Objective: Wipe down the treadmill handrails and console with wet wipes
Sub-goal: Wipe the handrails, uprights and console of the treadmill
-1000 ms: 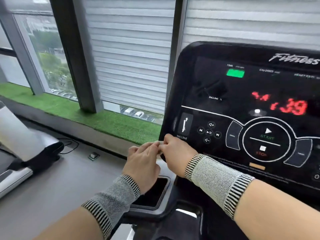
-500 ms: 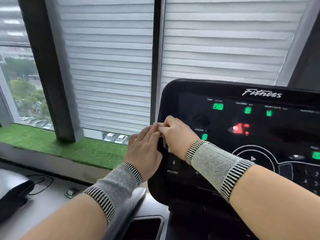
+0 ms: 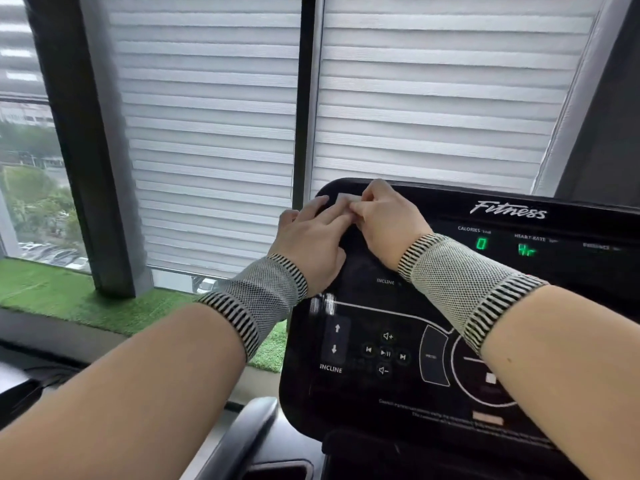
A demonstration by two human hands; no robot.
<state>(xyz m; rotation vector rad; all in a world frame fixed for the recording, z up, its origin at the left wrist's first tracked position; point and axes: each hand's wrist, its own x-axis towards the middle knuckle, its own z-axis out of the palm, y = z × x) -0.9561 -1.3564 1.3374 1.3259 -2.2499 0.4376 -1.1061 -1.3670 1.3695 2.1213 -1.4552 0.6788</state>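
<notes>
The black treadmill console (image 3: 363, 389) fills the lower right, with lit green digits and an INCLINE pad. At its top-left corner lies a small white wet wipe (image 3: 342, 199), mostly covered by my hands. My left hand (image 3: 311, 237) lies with straight fingers flat on the wipe and the console's corner. My right hand (image 3: 388, 216) has curled fingers and pinches the wipe's right edge against the top rim. Both wrists wear grey knitted bands. A dark grey handrail (image 3: 239, 441) runs down below the console's left edge.
Behind the console are white window blinds (image 3: 214, 140) and a dark window post (image 3: 86, 150). A strip of green artificial turf (image 3: 69, 299) lies on the sill at the left. A recessed tray (image 3: 280, 471) sits at the bottom beside the handrail.
Both hands have slid the wipe up the console's left edge, from near the incline buttons to the top-left corner. My view has tilted upward with them.
</notes>
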